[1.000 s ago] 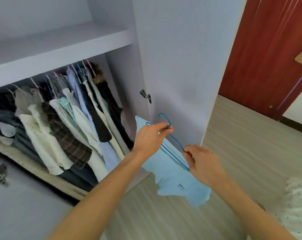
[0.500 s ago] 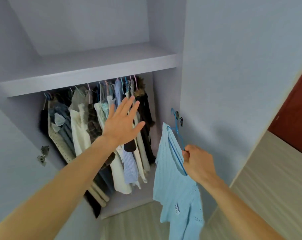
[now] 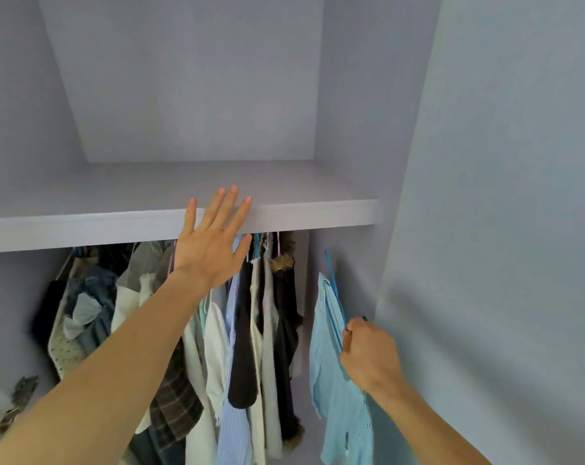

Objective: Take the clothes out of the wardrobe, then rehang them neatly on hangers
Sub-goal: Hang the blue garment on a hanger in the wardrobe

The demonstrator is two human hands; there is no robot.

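— What do we see carrying everything?
— A pale grey shelf spanning the wardrobe, its front edge running from left to right.
— And under it?
— Below that front edge we see the hanging clothes packed side by side, stopping short of the shelf's right end. Hanger hooks show just under the edge; what they hang from is hidden.

The left grip covers the tops of the hung clothes behind it, just under the shelf front. The right grip hides the lower stretch of the blue hanger; below it the pale blue top runs off the bottom edge — hem unseen. Far left of the left grip, a hinge is blurred.
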